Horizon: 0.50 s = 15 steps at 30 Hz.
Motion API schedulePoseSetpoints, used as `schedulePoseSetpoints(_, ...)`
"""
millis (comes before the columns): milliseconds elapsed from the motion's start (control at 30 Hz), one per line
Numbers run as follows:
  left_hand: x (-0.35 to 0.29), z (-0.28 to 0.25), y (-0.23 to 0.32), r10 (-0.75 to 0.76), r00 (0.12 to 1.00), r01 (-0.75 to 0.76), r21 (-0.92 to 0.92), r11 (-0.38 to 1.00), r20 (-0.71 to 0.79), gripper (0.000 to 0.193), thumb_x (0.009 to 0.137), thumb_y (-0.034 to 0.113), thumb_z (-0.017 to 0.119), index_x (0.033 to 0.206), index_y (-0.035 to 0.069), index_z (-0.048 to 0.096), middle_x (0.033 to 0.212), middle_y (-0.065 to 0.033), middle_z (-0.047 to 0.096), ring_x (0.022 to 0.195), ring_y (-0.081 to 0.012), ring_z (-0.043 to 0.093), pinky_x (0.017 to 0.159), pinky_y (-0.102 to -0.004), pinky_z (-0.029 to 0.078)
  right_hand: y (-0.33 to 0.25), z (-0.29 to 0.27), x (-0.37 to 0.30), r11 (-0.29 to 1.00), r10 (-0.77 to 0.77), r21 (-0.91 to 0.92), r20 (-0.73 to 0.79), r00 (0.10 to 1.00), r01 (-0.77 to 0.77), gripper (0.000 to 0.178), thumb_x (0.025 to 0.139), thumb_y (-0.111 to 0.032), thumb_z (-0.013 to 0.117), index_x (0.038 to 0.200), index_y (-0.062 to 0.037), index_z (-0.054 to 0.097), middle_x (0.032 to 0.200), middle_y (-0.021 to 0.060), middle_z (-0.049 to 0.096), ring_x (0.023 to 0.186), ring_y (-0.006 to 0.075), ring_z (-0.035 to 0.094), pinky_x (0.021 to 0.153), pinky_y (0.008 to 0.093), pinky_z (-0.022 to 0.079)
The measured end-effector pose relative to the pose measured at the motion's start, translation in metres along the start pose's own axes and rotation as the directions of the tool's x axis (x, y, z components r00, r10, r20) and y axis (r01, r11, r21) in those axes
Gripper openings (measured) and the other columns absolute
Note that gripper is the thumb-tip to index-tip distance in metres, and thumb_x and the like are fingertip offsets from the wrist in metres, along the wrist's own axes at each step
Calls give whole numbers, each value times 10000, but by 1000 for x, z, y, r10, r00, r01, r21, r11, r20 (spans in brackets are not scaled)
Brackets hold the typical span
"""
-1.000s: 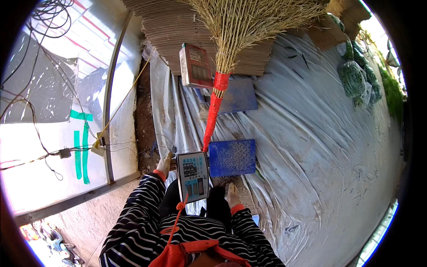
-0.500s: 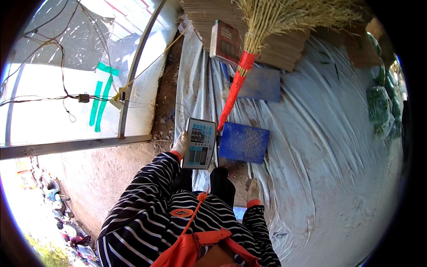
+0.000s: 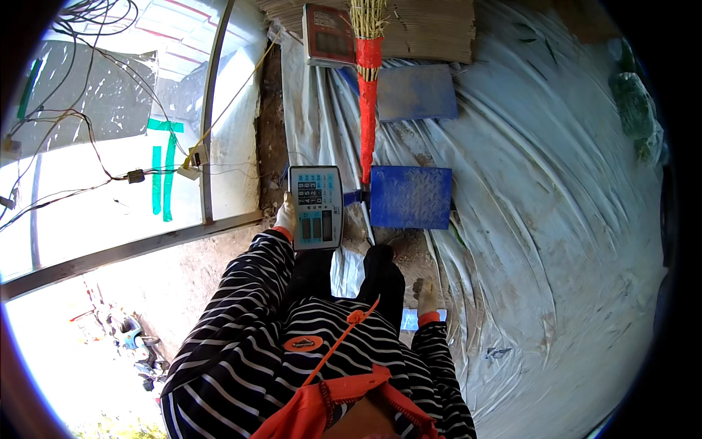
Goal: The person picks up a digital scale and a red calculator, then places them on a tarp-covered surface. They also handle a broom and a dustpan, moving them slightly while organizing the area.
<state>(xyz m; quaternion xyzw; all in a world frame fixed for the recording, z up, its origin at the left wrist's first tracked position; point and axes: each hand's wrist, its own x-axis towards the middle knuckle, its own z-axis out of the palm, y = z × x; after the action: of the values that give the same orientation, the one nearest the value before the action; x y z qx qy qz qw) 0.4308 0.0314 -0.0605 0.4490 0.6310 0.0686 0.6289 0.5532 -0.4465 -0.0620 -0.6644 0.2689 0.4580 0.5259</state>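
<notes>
- Clock directions are from the wearer's torso, twelve being straight ahead.
- At two o'clock and nearest, the right hand [image 3: 428, 296] hangs low beside the leg, apart from the scale; nothing shows in its fingers, though I cannot tell how far they are open.
- At eleven, the left hand [image 3: 287, 214] is at the near-left edge of the display unit, its fingers seemingly closed on that edge; the part behind is hidden.
- Just before twelve sits that grey-framed rectangular display unit [image 3: 316, 208] with dark keys and screens, upper face toward the wearer.
- Near one, just beside it, is the square blue metal platform [image 3: 411, 197] with a raised tread pattern; a short blue bar runs between the two.
- As a judgement, the handling of this scale is under way with one hand: the left has its hold, the right has not joined. What remains cannot be told.
- At twelve, beyond, is a straw broom with a red-wrapped handle [image 3: 368, 110], its lower tip near the bar; touching or not, I cannot tell.
- Farther, just past twelve, lies a dusty blue-grey flat plate [image 3: 417, 93]; just before twelve, a red-faced, white-sided box [image 3: 329, 35].
- Farthest at twelve is stacked brown cardboard [image 3: 431, 33].
</notes>
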Motion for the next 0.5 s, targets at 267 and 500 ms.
schedulePoseSetpoints(267, 11, -20, 41, -15, 994, 4, -94, 996, -109, 796, 913, 662, 305, 1364, 20, 438, 1378, -108, 476, 1207, -302, 466, 1031, -395, 344, 13, -6, 14, 999, -13, 41, 57, 998, 10, 575, 955, -516, 366, 1078, -7, 604, 884, 52, 620, 769, 155, 559, 686, 307, 441)
schedulePoseSetpoints(500, 33, -73, 40, 39, 991, -48, -69, 997, -126, 776, 916, 652, 315, 1383, 39, 405, 1403, -95, 439, 1252, -262, 405, 1062, -369, 289, 26, 8, 7, 985, 63, 155, 81, 995, -75, 504, 959, -465, 398, 1044, -12, 601, 831, 29, 597, 720, 141, 548, 621, 289, 426)
